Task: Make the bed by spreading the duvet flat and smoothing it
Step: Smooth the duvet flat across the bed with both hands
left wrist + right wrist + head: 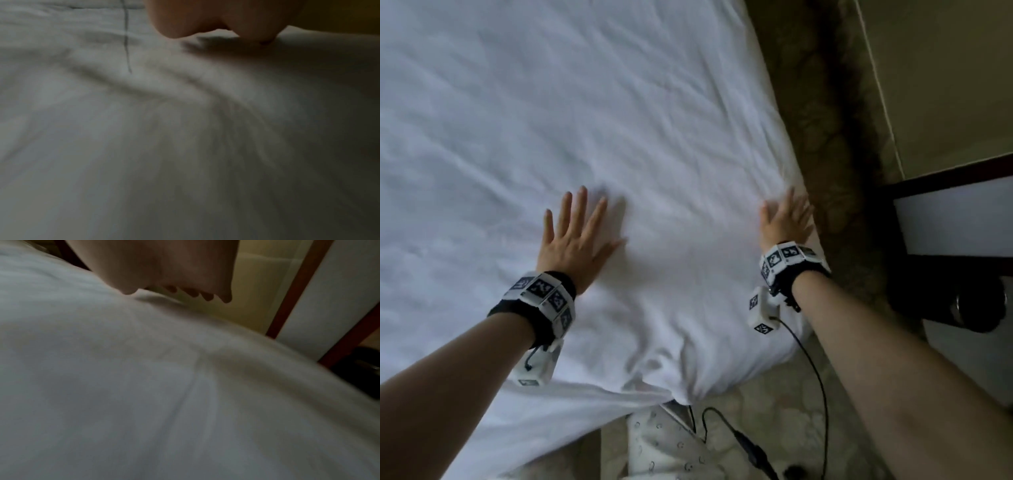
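Both palms press the white duvet (585, 120): left hand (575, 245) with fingers spread mid-bed, right hand (786, 222) with fingers straight at its edge.

A bedroom: a bed (585, 120) with white bedding, patterned carpet (822, 120) alongside, and dark wood-framed furniture (945, 219).
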The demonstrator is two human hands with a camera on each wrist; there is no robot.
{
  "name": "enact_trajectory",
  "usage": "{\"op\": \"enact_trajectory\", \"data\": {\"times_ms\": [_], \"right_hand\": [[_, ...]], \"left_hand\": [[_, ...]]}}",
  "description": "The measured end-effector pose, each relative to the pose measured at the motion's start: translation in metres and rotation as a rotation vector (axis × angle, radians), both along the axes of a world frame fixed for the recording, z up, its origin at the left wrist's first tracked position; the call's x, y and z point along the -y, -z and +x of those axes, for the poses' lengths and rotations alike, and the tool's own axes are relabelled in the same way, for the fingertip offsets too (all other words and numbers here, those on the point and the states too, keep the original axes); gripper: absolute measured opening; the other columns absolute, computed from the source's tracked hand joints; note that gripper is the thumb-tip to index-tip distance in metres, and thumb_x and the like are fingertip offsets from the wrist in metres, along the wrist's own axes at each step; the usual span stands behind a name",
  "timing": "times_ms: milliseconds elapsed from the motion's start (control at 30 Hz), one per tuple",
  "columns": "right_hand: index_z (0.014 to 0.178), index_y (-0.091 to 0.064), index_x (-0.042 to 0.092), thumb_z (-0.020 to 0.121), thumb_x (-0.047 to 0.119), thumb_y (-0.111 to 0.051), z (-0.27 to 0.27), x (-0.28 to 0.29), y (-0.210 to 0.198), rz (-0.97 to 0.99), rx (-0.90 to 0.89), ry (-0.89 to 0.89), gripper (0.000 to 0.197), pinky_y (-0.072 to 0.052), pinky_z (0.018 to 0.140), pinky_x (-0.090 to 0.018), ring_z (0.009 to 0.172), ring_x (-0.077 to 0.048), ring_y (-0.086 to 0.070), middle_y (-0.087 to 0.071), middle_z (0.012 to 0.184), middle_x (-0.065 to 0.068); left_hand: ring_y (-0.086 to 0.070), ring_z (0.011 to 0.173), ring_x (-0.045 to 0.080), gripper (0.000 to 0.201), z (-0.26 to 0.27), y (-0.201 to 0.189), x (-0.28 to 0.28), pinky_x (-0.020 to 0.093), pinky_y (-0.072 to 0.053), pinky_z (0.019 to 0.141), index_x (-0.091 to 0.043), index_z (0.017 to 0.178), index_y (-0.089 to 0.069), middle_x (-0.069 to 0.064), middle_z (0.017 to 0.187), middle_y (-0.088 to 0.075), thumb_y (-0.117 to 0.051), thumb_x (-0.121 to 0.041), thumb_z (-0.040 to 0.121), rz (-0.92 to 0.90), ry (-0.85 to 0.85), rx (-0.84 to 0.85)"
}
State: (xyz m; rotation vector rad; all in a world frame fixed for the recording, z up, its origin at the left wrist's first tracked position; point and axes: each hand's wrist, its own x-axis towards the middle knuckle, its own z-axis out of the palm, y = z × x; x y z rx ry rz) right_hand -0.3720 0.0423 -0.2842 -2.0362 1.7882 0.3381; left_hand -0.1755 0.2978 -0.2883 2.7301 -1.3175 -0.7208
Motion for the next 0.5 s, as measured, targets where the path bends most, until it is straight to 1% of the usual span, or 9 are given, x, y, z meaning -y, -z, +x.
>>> {"op": "enact_trajectory", "data": {"times_ms": [67,133,200,233,267,333,367,433,500], "right_hand": [[0.151,-0.005,0.021,0.095,0.046,-0.034,0.01,-0.038,0.007,-0.041,0.085,-0.147,0.068,-0.006,0.117,-0.051,0.147,-0.031,0.0,0.002,0.159,-0.011],[0.151,-0.008,0.024,0.093,0.05,-0.029,0.016,-0.084,0.014,-0.061,0.13,-0.301,0.067,0.001,0.116,-0.052,0.147,-0.031,0.002,0.0,0.159,-0.01],[0.15,-0.012,0.027,0.089,0.054,-0.02,0.008,-0.12,0.025,-0.082,0.128,-0.318,0.067,0.005,0.115,-0.052,0.147,-0.031,0.0,-0.005,0.159,-0.007],[0.15,-0.012,0.027,0.089,0.054,-0.017,-0.003,-0.128,0.029,-0.09,0.113,-0.247,0.067,0.005,0.115,-0.052,0.147,-0.03,-0.001,-0.005,0.159,-0.007],[0.15,-0.01,0.027,0.091,0.055,-0.016,-0.018,-0.13,0.035,-0.083,0.093,-0.14,0.066,0.005,0.115,-0.052,0.147,-0.029,0.001,-0.003,0.159,-0.006],[0.151,-0.004,0.025,0.095,0.054,-0.02,-0.06,-0.133,0.043,-0.035,0.025,0.107,0.065,0.004,0.115,-0.054,0.147,-0.027,0.005,0.005,0.16,-0.006],[0.151,-0.002,0.024,0.096,0.053,-0.022,-0.081,-0.136,0.045,-0.008,0.001,0.219,0.065,0.002,0.116,-0.055,0.147,-0.028,0.006,0.007,0.159,-0.006],[0.151,-0.002,0.021,0.096,0.051,-0.025,-0.113,-0.15,0.044,-0.004,-0.022,0.384,0.067,-0.001,0.117,-0.055,0.147,-0.03,0.002,0.005,0.159,-0.01],[0.151,-0.003,0.016,0.097,0.047,-0.029,-0.123,-0.17,0.037,-0.054,-0.007,0.48,0.068,-0.004,0.117,-0.054,0.147,-0.032,-0.001,0.001,0.159,-0.014]], "left_hand": [[0.01,0.147,0.024,0.081,-0.005,-0.002,0.005,0.045,0.005,0.117,-0.024,0.149,0.005,0.004,0.159,0.011,-0.007,-0.067,0.082,-0.004,-0.014,-0.003],[0.011,0.147,0.024,0.077,-0.021,-0.001,0.004,0.046,0.006,0.117,-0.024,0.149,0.004,0.005,0.159,0.011,-0.021,-0.064,0.089,-0.007,0.003,-0.023],[0.005,0.147,0.027,0.077,-0.043,0.005,-0.012,0.049,0.0,0.117,-0.022,0.15,-0.003,0.008,0.159,0.004,-0.032,-0.059,0.089,-0.033,0.084,-0.025],[0.002,0.147,0.029,0.078,-0.053,0.01,-0.022,0.051,-0.002,0.117,-0.021,0.15,-0.009,0.011,0.159,-0.002,-0.033,-0.06,0.087,-0.052,0.142,-0.013],[0.003,0.147,0.027,0.08,-0.06,0.015,-0.035,0.05,-0.001,0.117,-0.021,0.149,-0.012,0.011,0.158,-0.006,-0.031,-0.063,0.083,-0.054,0.196,-0.003],[0.02,0.144,0.016,0.084,-0.07,0.026,-0.067,0.041,0.01,0.117,-0.026,0.149,-0.01,0.008,0.158,-0.005,-0.024,-0.071,0.079,-0.028,0.3,0.017],[0.025,0.143,0.012,0.084,-0.073,0.03,-0.084,0.037,0.013,0.116,-0.028,0.149,-0.008,0.007,0.157,-0.006,-0.019,-0.074,0.08,-0.02,0.358,0.032],[0.023,0.144,0.014,0.081,-0.079,0.032,-0.122,0.039,0.009,0.116,-0.03,0.149,-0.003,0.008,0.157,-0.01,-0.008,-0.075,0.082,0.003,0.47,0.049],[0.019,0.145,0.015,0.08,-0.079,0.032,-0.162,0.041,0.003,0.117,-0.033,0.148,0.001,0.005,0.158,-0.003,-0.014,-0.075,0.081,-0.001,0.533,0.049]]}}
